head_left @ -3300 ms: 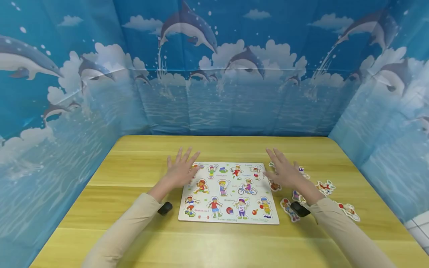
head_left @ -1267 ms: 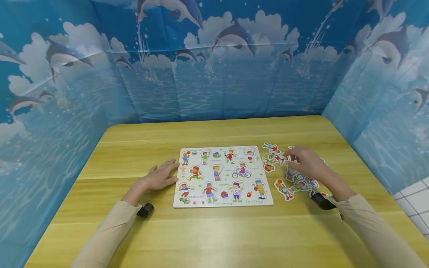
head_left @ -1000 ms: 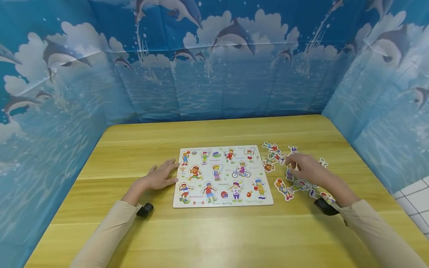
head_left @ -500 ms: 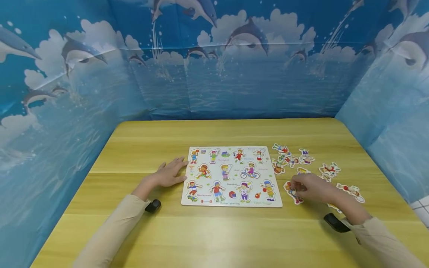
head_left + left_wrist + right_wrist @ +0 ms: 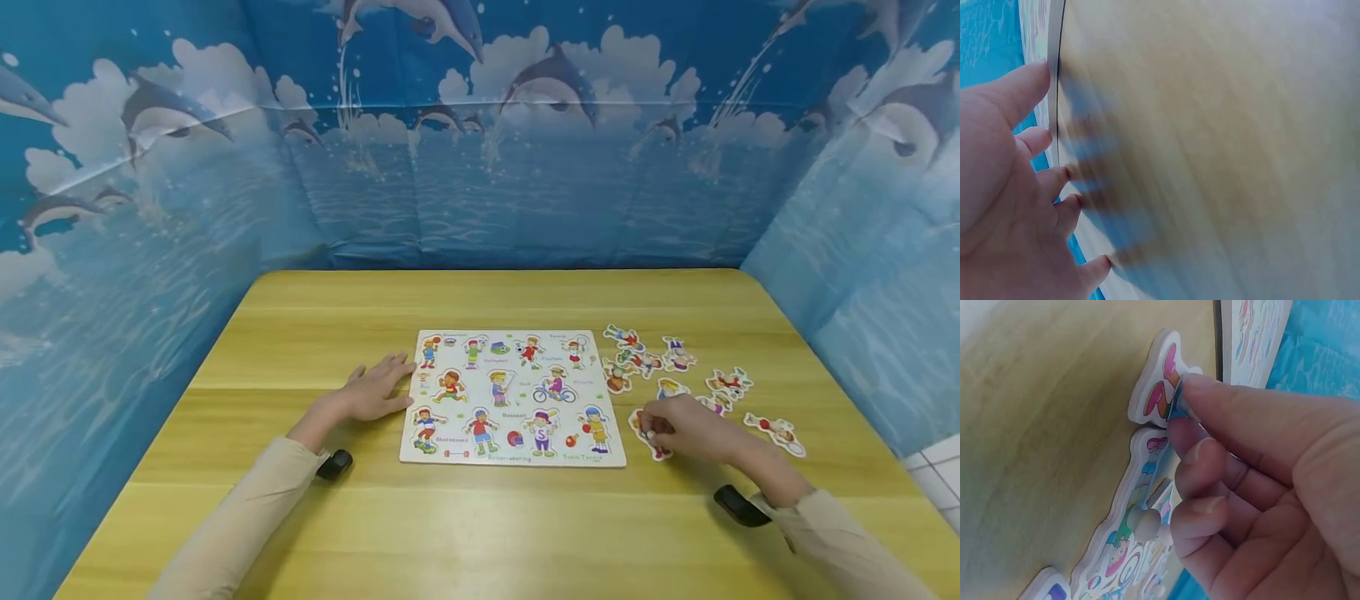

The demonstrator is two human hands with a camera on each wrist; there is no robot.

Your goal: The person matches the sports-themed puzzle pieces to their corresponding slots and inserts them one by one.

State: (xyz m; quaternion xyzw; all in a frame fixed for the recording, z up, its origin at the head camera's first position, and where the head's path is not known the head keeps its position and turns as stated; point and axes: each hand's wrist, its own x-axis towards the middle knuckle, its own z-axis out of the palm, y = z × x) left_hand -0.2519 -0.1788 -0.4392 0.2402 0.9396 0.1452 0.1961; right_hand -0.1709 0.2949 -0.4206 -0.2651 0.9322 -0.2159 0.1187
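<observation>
A white puzzle board [image 5: 408, 450] printed with children playing sports lies mid-table. My left hand [image 5: 372, 392] rests with spread fingers against its left edge; in the left wrist view, the thumb [image 5: 1032, 81] and a fingertip touch the board's side. To the right of the board, my right hand [image 5: 693, 429] pinches a flat figure puzzle piece [image 5: 660, 455] between thumb and forefinger. The right wrist view shows that piece's pink shoes [image 5: 1155, 400]; its grip point is hidden by the fingers. Its other fingers are curled.
Several loose figure pieces lie right of the board, including a cluster [image 5: 637, 360] by its upper right corner and one piece [image 5: 776, 433] farther right. A neighbouring piece with a round knob [image 5: 1145, 524] almost touches the held one. A dolphin-print cloth [image 5: 480, 192] surrounds the wooden table [image 5: 450, 533].
Both hands were raised and spread at first. My left hand has come down to the board's left edge; my right hand has passed over the loose pieces and now pinches the nearest one.
</observation>
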